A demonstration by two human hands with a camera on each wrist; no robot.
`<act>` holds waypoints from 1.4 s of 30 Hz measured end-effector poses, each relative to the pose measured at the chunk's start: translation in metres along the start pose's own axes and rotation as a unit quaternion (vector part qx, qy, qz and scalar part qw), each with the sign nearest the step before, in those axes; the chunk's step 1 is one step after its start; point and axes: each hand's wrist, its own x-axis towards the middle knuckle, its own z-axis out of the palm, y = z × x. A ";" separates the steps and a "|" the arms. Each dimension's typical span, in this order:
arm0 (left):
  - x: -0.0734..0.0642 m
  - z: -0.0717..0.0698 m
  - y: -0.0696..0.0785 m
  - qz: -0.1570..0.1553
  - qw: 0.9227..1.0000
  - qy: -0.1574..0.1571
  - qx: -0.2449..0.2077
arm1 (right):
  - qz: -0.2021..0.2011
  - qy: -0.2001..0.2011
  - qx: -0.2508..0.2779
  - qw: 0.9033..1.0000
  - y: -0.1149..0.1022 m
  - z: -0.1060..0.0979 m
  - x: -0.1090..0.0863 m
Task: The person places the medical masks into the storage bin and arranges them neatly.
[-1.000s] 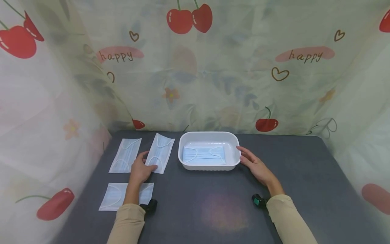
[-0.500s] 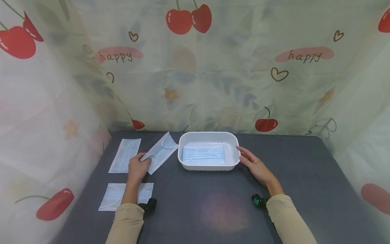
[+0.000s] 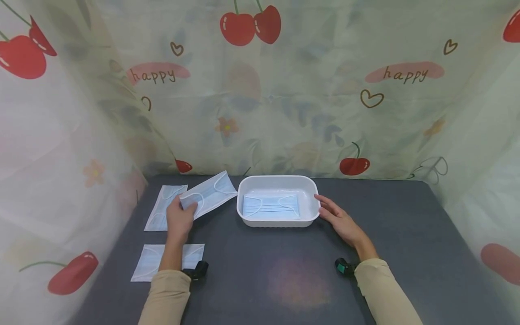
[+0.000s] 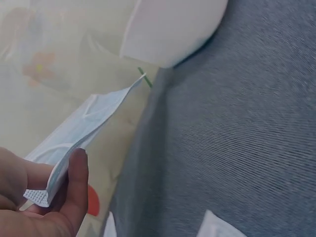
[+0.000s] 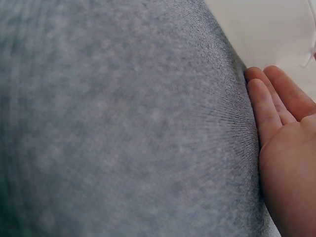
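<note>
My left hand (image 3: 178, 220) pinches a light blue disposable face mask (image 3: 213, 190) by its near end, thumb on one side and fingers on the other. In the left wrist view this mask (image 4: 81, 123) is lifted and slightly bent, its far end pointing toward the white tray. The white tray (image 3: 278, 184) stands at the back middle of the table with one face mask (image 3: 271, 207) lying flat in it. My right hand (image 3: 341, 222) rests with extended fingers against the tray's right side. In the right wrist view the fingers (image 5: 266, 106) lie close together, holding nothing.
Another mask (image 3: 156, 216) lies at the back left, partly behind the held mask and left hand. A further mask (image 3: 192, 256) lies nearer, crossed by the left forearm. The dark grey table (image 3: 260, 271) ends at a printed curtain (image 3: 300, 135) behind the tray.
My left hand has taken hold of the mask, lifted it off the table and turned its far end rightward toward the tray. The right hand and tray have stayed in place.
</note>
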 end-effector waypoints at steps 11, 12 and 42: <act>0.000 -0.007 0.024 -0.003 0.999 0.013 -0.045 | -0.002 -0.004 0.012 1.000 -0.003 0.000 -0.002; 0.000 -0.008 0.027 -0.004 0.999 0.013 -0.048 | -0.002 -0.005 0.013 1.000 -0.002 0.000 -0.002; -0.003 0.000 0.083 0.028 0.989 -0.092 -0.108 | 0.001 -0.016 0.013 1.000 0.000 -0.001 0.001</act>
